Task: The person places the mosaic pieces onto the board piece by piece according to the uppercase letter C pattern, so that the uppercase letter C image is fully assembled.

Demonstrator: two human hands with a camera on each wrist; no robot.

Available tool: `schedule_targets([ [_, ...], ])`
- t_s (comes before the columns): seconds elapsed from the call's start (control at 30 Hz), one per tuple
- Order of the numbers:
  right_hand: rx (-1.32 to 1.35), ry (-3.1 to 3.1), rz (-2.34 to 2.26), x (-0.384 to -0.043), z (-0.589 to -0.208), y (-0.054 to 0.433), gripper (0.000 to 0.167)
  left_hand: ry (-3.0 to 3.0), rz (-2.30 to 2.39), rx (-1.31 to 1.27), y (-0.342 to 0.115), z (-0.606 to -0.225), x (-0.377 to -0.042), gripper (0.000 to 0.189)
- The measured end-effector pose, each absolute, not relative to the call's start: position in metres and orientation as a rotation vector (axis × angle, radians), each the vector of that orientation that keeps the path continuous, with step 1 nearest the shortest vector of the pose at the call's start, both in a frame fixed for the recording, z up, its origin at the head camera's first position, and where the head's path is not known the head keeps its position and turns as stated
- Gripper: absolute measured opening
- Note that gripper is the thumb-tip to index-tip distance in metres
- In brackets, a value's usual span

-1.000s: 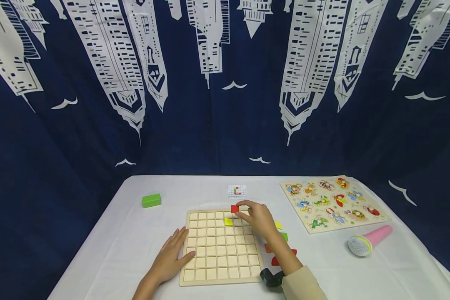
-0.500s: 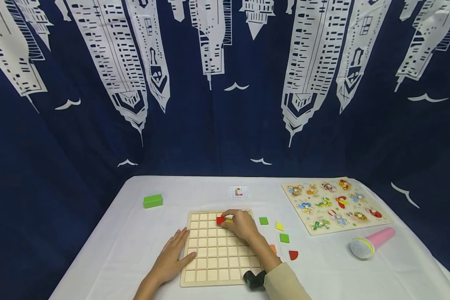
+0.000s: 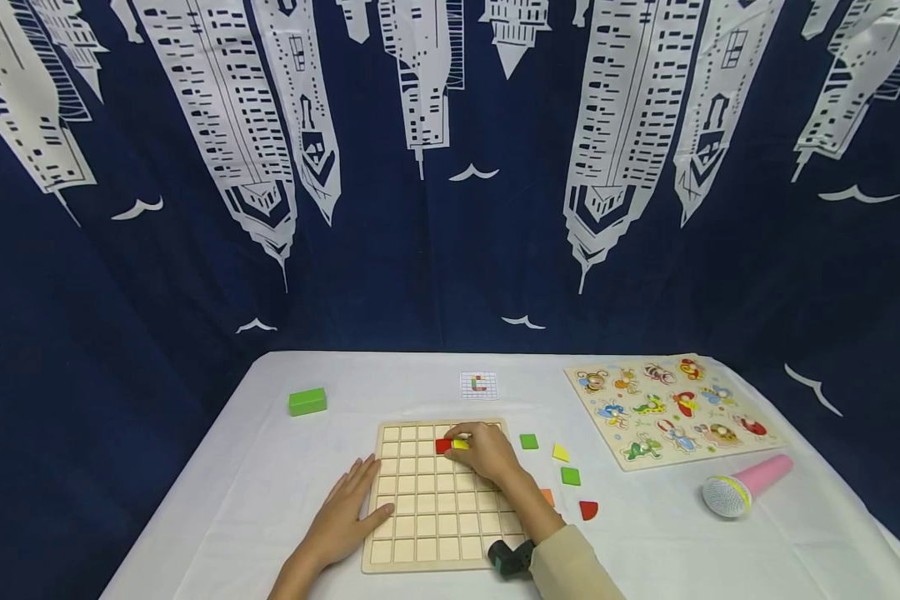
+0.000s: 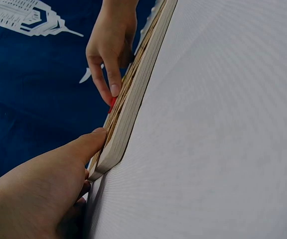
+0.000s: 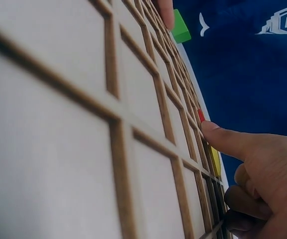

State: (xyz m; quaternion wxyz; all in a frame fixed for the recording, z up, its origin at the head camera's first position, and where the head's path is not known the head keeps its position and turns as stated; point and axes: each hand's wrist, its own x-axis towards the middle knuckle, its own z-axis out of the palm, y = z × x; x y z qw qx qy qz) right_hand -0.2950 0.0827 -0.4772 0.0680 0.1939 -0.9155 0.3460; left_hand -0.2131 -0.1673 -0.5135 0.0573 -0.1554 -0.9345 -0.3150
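Observation:
In the head view a wooden grid board [image 3: 420, 504] lies on the white table. My right hand [image 3: 486, 452] reaches over its far rows, thumb and index finger pinching a red square tile [image 3: 442, 447] by its right side. The tile lies at a cell just left of a yellow tile [image 3: 461, 444], which is partly covered by the fingers. My left hand [image 3: 337, 512] rests along the board's left edge, fingers straight and thumb over the rim. In the left wrist view that thumb [image 4: 91, 142] touches the board's edge.
Right of the board lie green tiles [image 3: 528, 442], a yellow tile [image 3: 561, 452], an orange tile [image 3: 547, 497] and a red rounded tile [image 3: 588, 510]. A pattern card [image 3: 479, 386], green block [image 3: 307, 402], insect puzzle [image 3: 667, 408] and pink microphone [image 3: 750, 486] stand around.
My right hand has brought the red tile left and down from the board's far edge to the cell beside the yellow tile. My left hand keeps its place.

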Motion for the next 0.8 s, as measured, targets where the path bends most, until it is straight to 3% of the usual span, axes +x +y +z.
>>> schedule_targets([
  [0.8, 0.406, -2.749, 1.127, -0.284, -0.467, 0.118, 0.032, -2.845, -0.957, -0.478, -0.166, -0.511, -0.212, 0.077],
])
